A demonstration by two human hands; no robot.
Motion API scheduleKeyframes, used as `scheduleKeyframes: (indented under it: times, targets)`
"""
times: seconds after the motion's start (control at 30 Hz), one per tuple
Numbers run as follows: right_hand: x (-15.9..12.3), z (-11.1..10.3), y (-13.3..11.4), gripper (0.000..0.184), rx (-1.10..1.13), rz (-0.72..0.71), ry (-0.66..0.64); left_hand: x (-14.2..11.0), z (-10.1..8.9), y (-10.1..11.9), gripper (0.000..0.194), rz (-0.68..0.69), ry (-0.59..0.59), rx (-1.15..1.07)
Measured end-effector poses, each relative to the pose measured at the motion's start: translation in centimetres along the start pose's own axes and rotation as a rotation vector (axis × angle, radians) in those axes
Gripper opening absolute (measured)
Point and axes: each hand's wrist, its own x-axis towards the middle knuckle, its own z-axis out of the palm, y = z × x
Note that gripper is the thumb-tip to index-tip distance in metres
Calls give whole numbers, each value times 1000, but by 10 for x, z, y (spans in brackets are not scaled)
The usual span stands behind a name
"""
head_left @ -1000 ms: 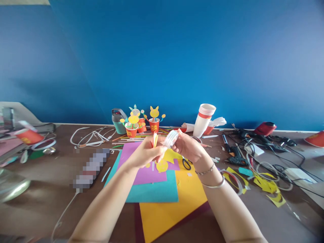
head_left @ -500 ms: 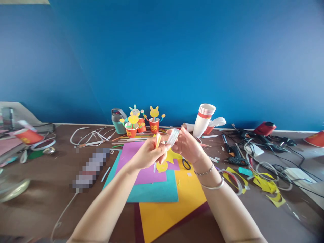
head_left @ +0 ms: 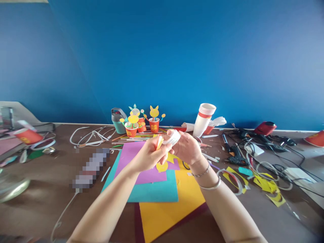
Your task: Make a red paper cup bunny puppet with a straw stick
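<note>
My left hand point(head_left: 150, 153) is closed around a slim yellow-and-white stick-like thing point(head_left: 159, 142) whose kind I cannot make out. Its thumb and forefinger also pinch a whitish, see-through roll of tape point(head_left: 172, 138). At the roll's right side is my right hand point(head_left: 188, 146), fingers curled against it, the tips partly hidden. Beneath the hands lie a yellow paper cut-out point(head_left: 162, 166) and purple paper point(head_left: 149, 177). Partly covered by my right hand, scissors point(head_left: 186, 165) show a dark handle.
Teal paper point(head_left: 152, 194) and orange paper point(head_left: 172, 216) lie underneath. Red cups with paper animals point(head_left: 154, 125) stand near the wall, beside a flask point(head_left: 118, 121). Stacked paper cups point(head_left: 204, 119) lean behind. A glue gun point(head_left: 236, 157), cables and yellow scraps point(head_left: 268, 185) lie right.
The tape roll has turned between my hands and tilted flatter. My right hand opened slightly away, then came back to the roll, shifting left. The stick in my left hand has tilted.
</note>
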Motion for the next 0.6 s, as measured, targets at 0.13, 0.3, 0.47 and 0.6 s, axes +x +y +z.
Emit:
scheduleKeyframes:
  times: [0.13, 0.3, 0.47, 0.6]
  targets:
    - [1, 2, 2, 25, 61, 34, 35, -1, -1, -1, 33, -3, 21, -8]
    - [4, 1, 7, 28, 122, 77, 5, -1, -2, -3, 36, 12, -8, -69]
    - [2, 1, 4, 25, 15, 24, -33, -1, -5, -4, 30, 22, -2, -37]
    - [-2, 1, -2, 26, -196, -70, 0, -1, -9, -2, 44, 10, -25, 57]
